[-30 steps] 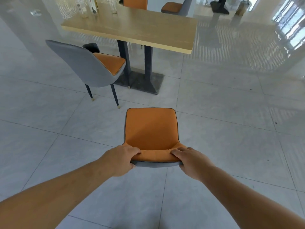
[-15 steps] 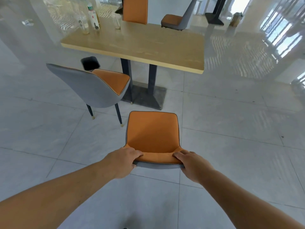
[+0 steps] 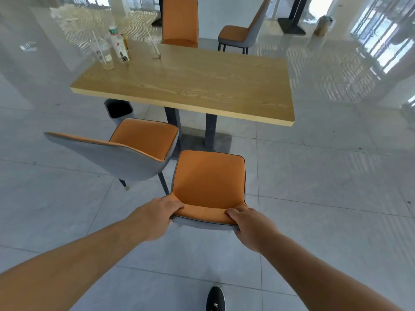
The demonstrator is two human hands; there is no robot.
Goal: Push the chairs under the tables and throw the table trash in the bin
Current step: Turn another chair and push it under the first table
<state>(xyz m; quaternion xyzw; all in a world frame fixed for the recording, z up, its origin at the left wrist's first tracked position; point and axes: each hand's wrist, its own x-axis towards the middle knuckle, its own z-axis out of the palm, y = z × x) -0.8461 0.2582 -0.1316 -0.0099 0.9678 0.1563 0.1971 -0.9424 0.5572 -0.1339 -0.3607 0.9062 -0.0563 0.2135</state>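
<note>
I hold an orange chair with a grey back (image 3: 208, 180) by the top of its backrest. My left hand (image 3: 157, 215) grips the left corner, my right hand (image 3: 251, 225) the right corner. The chair stands on the floor just short of the wooden table (image 3: 190, 86). On the table's far left corner stand a plastic bottle (image 3: 119, 44) and two clear plastic cups (image 3: 104, 55) (image 3: 155, 48). A dark grey bin (image 3: 119, 110) sits on the floor under the table's left end.
A second orange and grey chair (image 3: 125, 151) stands turned sideways, close to the left of the one I hold. Two more chairs (image 3: 179, 19) (image 3: 242, 32) are beyond the table. The table's dark base (image 3: 202, 140) lies ahead. My black shoe (image 3: 215, 298) shows below.
The chair and I have moved forward toward the table. The table, the trash on it and the bin now appear closer and fuller in view.
</note>
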